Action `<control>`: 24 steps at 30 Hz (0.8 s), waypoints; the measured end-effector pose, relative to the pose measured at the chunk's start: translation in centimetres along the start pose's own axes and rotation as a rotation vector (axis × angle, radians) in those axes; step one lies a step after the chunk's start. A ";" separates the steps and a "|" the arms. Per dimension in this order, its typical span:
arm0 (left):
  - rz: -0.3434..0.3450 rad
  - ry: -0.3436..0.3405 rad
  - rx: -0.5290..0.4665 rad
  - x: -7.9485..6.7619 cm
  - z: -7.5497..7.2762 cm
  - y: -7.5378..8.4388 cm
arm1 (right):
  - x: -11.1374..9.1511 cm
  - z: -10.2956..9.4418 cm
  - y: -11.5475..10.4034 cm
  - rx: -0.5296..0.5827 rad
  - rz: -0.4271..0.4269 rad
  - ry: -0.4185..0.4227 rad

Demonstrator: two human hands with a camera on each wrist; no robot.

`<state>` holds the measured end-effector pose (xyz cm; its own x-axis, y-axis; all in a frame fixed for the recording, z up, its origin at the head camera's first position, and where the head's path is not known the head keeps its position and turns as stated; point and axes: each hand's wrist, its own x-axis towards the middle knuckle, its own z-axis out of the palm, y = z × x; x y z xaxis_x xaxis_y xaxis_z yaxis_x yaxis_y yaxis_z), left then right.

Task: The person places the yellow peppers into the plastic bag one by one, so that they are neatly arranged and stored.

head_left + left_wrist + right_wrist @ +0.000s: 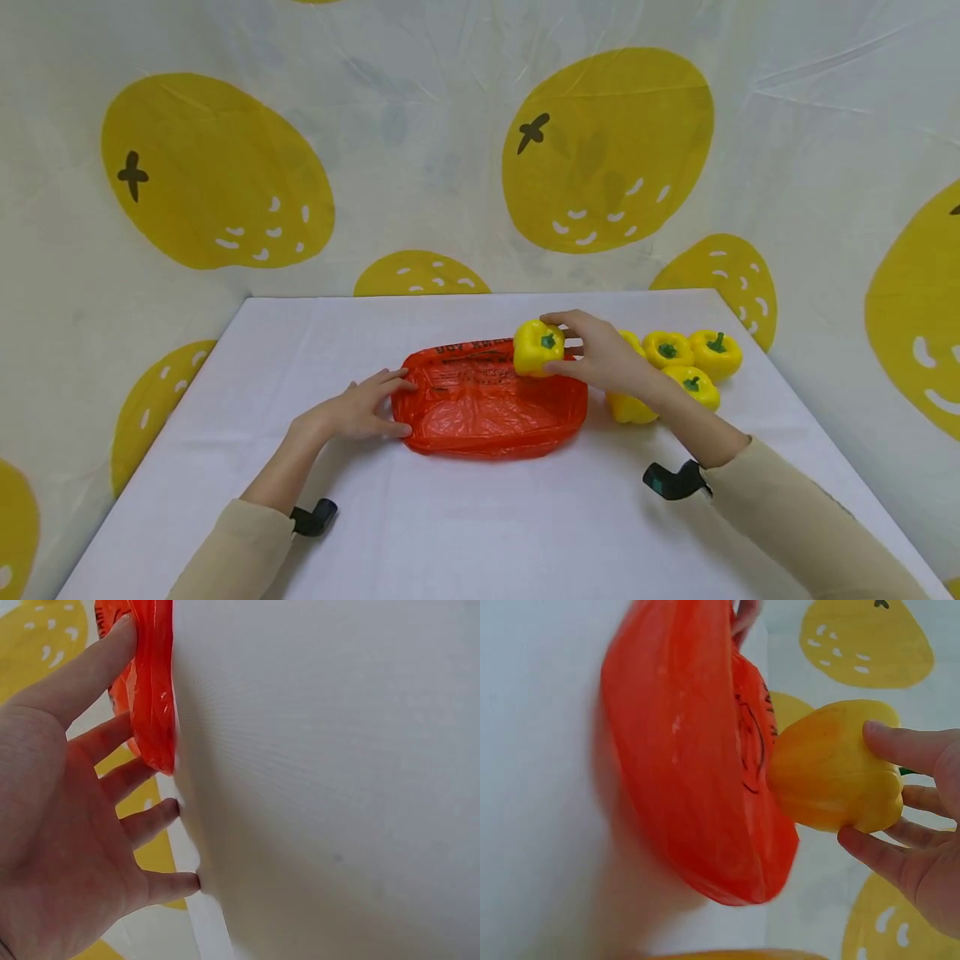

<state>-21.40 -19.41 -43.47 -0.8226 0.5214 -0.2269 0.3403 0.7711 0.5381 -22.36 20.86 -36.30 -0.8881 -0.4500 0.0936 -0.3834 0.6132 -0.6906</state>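
Observation:
In the head view my right hand (603,354) holds a yellow bell pepper (536,354) over the back right part of a red plastic bag (491,446). Thumb and fingertips grip the pepper near its green stem, and its smooth lower end faces the bag in the right wrist view. The bag stands low with its mouth spread wide and dark printing on its far wall. At the bag's left end is my left hand (356,414), its fingers spread and nearly straight. Its thumb touches the bag's edge (154,712) in the left wrist view.
Several more yellow bell peppers (716,354) sit grouped on the white-covered table (480,525), right of the bag and partly behind my right forearm. A fruit-patterned curtain (420,167) hangs behind the table. Black camera mounts (675,481) stick out from both wrists.

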 end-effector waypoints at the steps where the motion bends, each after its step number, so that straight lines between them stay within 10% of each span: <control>1: 0.003 0.003 0.001 0.0 0.0 0.0 | 0.2 0.3 -0.1 -0.009 -0.012 0.000; 24: -0.024 0.020 0.029 0.2 0.3 0.1 | 4.5 6.6 -3.0 -0.019 -0.046 -0.087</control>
<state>-21.35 -19.12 -43.70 -0.8393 0.4958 -0.2232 0.3335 0.7936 0.5089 -23.51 12.73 -38.56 -0.8444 -0.5322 0.0619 -0.4289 0.6022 -0.6733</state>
